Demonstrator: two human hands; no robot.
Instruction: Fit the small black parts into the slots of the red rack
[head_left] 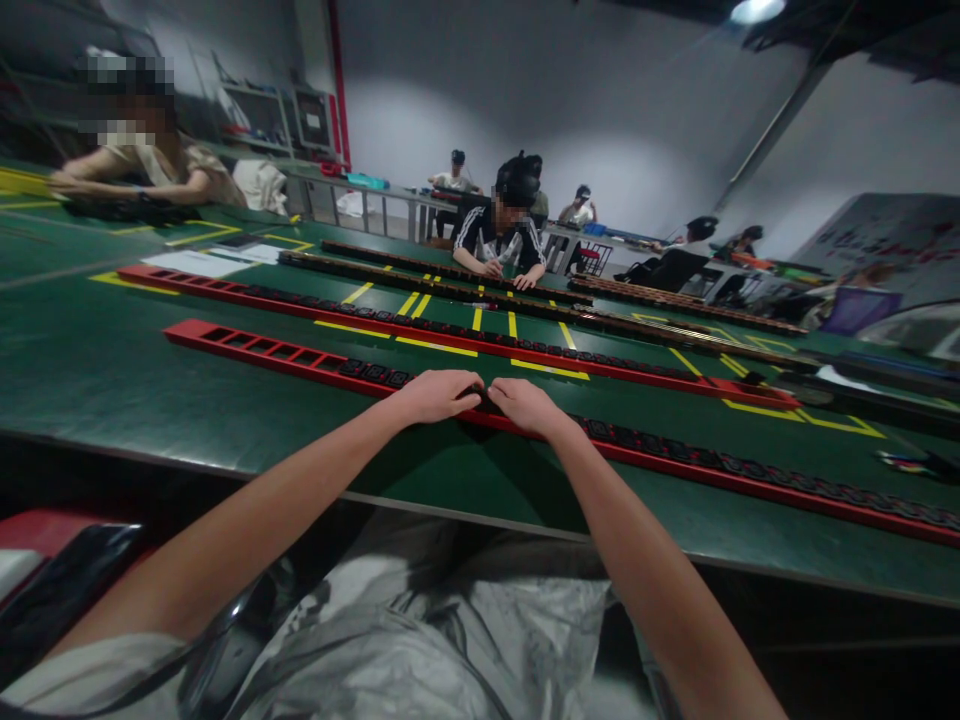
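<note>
A long red rail (255, 352) with square openings lies across the green table in front of me. Its left end has bare openings, while black square parts (375, 373) fill the row further right. My left hand (439, 395) rests over the rail's middle, fingers curled and thumb close to them at a black part. From the other side my right hand (521, 403) meets it, its bent fingertips on the same spot. The two hands almost touch. The black part between them is mostly hidden by my fingers.
Behind lies a second red rail (525, 350) with black parts, then long dark strips (420, 275). Yellow tape (435, 345) marks the green table (225, 420). White papers (199, 262) lie back left. A co-worker (499, 235) leans over the far side; another person sits at left.
</note>
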